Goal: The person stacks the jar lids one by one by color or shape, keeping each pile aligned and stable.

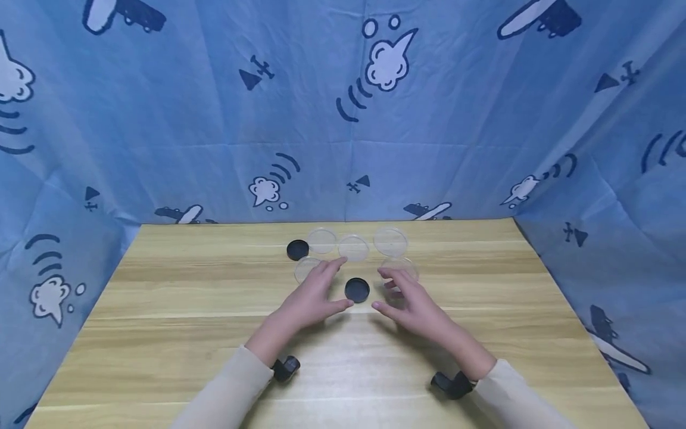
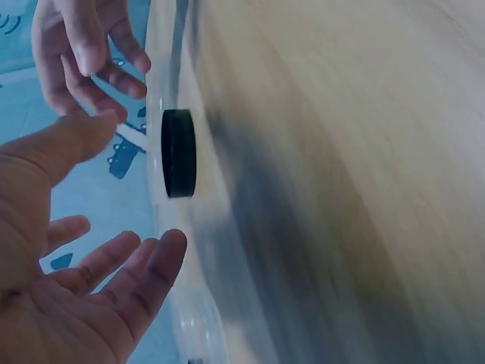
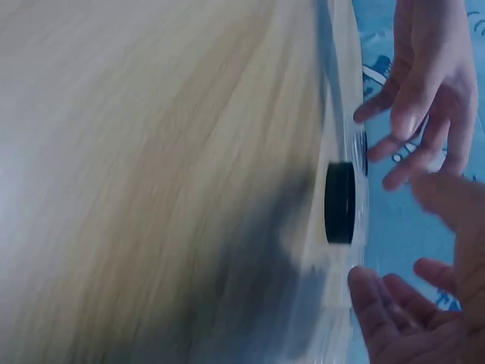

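Observation:
A round black lid-like disc [image 1: 356, 290] with a raised rim lies on the wooden table between the two hands. To its left is my left hand [image 1: 316, 295], fingers spread and holding nothing. My right hand [image 1: 412, 301] is on the other side, its fingers loosely bent around nothing. In the left wrist view the black disc [image 2: 179, 153] shows edge-on beyond the left fingertips. The right wrist view has the same disc [image 3: 340, 203] just past the right fingers. Clear round dishes lie close by; the left hand partly covers one [image 1: 305, 269], the right hand another [image 1: 401, 267].
Further back on the table [image 1: 187, 339] are more clear dishes, one at the middle [image 1: 353, 248], one to the left [image 1: 322, 240] and one to the right [image 1: 390, 242]. A second black disc [image 1: 297, 249] lies at the back left. A blue patterned curtain [image 1: 311, 107] surrounds the table.

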A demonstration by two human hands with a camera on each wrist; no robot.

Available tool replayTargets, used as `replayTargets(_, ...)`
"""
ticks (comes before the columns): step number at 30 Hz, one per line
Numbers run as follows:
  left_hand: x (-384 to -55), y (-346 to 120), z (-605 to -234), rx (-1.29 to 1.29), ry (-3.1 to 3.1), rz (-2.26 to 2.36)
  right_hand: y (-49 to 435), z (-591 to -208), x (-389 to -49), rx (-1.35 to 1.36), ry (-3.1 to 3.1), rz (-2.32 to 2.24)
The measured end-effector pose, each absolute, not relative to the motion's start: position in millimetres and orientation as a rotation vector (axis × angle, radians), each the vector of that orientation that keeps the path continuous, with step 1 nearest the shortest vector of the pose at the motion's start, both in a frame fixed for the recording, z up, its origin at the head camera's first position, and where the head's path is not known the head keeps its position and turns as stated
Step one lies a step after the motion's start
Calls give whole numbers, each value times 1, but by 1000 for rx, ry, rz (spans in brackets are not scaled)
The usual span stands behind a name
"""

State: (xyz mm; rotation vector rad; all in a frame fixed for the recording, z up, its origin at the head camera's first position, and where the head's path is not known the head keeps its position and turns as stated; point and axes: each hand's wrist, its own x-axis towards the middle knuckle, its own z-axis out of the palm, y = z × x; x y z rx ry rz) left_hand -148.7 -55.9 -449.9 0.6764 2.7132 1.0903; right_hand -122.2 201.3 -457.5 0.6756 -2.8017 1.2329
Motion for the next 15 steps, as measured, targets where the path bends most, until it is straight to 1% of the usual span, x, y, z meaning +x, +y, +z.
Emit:
replayTargets(5,-155,-48,-458,713,2656,1112,187,-462,-128,652,-2844,1254)
replayTargets(15,-161,-38,-467,729,2671,1052,170,-470,-138,629,-2928,1142)
